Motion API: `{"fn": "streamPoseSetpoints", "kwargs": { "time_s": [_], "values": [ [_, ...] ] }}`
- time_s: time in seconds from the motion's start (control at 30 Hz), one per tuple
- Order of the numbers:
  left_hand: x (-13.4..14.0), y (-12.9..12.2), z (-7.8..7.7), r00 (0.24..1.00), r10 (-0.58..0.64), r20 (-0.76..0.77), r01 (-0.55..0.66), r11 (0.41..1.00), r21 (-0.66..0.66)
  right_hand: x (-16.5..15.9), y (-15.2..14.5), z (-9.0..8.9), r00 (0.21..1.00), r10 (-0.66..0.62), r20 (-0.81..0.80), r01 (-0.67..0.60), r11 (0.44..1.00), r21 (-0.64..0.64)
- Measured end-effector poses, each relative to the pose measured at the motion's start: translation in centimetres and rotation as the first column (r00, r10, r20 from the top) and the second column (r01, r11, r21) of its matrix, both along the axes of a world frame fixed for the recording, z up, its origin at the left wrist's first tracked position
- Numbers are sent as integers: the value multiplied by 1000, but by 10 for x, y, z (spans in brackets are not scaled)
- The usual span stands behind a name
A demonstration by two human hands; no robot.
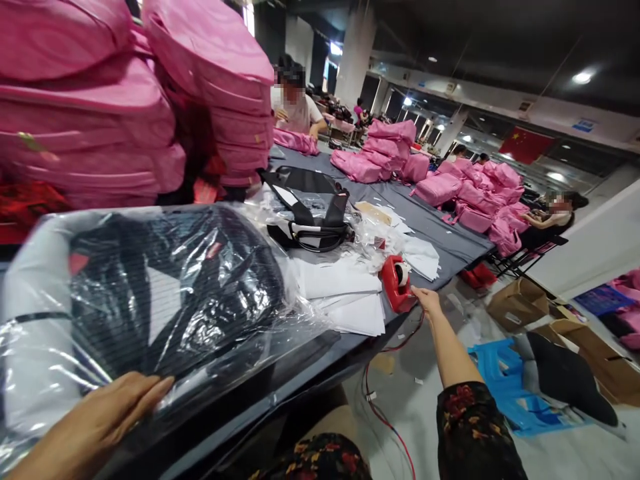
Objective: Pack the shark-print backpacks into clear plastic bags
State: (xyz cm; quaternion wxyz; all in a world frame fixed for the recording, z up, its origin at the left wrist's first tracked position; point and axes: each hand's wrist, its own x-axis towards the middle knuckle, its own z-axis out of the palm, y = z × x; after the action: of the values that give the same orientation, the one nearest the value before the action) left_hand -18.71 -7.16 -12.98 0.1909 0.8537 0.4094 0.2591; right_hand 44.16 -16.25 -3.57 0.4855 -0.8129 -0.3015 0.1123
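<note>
A black backpack (220, 287) in a clear plastic bag (37, 360) lies at the left front of the table, with grey padding along its left side. My left hand (117, 407) rests flat on the near edge of this plastic, fingers stretched out. At the table's right edge stands a red tape dispenser (395, 293) with a roll of tape (401, 273) in it. My right hand (425, 300) is at its front end, thumb and fingers pinched together, apparently on the tape's end; the tape itself hardly shows there. White paper sheets (350, 300) lie beside the dispenser.
Another black backpack (310, 207) lies farther back on the grey-covered table (440, 250). Pink backpacks (215, 80) are stacked at left, more beyond. A person (295, 107) works across the table. Red cable (380, 413), a blue crate (505, 380) and cardboard boxes (517, 303) are at right.
</note>
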Motion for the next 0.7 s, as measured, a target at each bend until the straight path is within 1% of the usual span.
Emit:
{"fn": "streamPoseSetpoints", "kwargs": {
  "time_s": [0.07, 0.13, 0.23, 0.3, 0.33, 0.4, 0.47, 0.5, 0.57, 0.6, 0.63, 0.67, 0.7],
  "values": [
    [1, -3, 5, 998, 50, 28, -45, 987, -155, 1, 1, 4, 1000, -6, -1, 6, 1000, 18],
    [1, -5, 6, 996, 87, 28, -78, 965, -251, 0, -5, 8, 1000, -24, 10, 23, 999, 41],
    [-1, -5, 6, 996, 87, 13, -79, 952, -296, -9, -28, 7, 999, -53, 1, 53, 993, 101],
    [0, -5, 8, 998, 66, 12, -60, 952, -301, -21, -44, 0, 996, -66, -54, 74, 987, 144],
    [1, -6, 12, 998, 59, 11, -53, 953, -298, -29, -48, -5, 993, -67, -97, 83, 983, 166],
    [6, -9, 26, 999, 45, -3, -44, 957, -288, -48, -48, -16, 979, -36, -200, 79, 974, 211],
    [14, -15, 44, 999, 31, -31, -39, 959, -280, -72, -37, -24, 951, 60, -305, 20, 967, 253],
    [18, -20, 54, 999, 27, -44, -38, 961, -274, -88, -29, -26, 927, 131, -352, -34, 962, 269],
    [28, -29, 71, 998, 37, -55, -49, 970, -240, -126, -13, -22, 855, 289, -430, -167, 940, 298],
    [33, -32, 76, 997, 51, -59, -63, 975, -211, -146, -6, -16, 803, 374, -464, -246, 917, 313],
    [36, -33, 80, 996, 60, -67, -71, 982, -177, -168, 0, -8, 736, 471, -486, -344, 879, 330],
    [39, -34, 81, 995, 56, -79, -67, 987, -145, -189, 7, 3, 654, 579, -486, -462, 815, 348],
    [40, -33, 82, 993, 62, -96, -74, 990, -121, -209, 15, 15, 557, 695, -455, -600, 715, 359]
  ]
}}
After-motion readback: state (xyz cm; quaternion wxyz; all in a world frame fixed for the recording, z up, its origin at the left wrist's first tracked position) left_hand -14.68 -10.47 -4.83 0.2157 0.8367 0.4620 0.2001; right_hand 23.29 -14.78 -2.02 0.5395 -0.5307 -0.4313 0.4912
